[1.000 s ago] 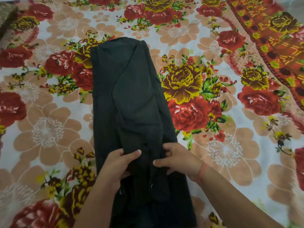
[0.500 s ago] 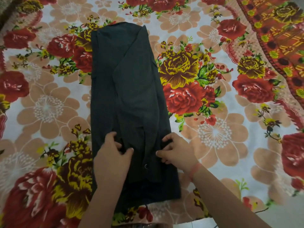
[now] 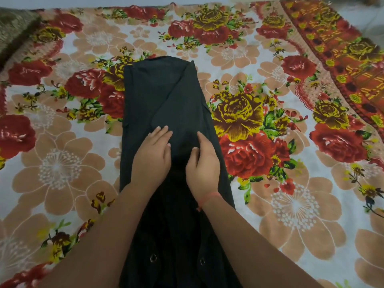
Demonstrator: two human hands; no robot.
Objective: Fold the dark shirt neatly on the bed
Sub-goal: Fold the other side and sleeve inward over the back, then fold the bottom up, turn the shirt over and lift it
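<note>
On bedsheet (image 3: 291,204), left hand (image 3: 152,159), right hand (image 3: 202,169) moved farther up dark shirt (image 3: 166,96).

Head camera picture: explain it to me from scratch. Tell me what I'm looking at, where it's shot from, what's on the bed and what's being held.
There is no machine here: these are a person's two bare hands. The picture comes from a camera worn on the person's head, looking forward and down, so both forearms enter from the bottom edge. The surface is a bed covered by a floral bedsheet. On it lies the dark shirt, already folded into a long narrow strip running away from the person. The left hand lies flat on the shirt with straight fingers. The right hand, with a red thread round its wrist, presses beside it. Neither hand seems to grip anything; they look to be smoothing the cloth. A brownish fuzzy cloth shows at the far left corner.
</note>
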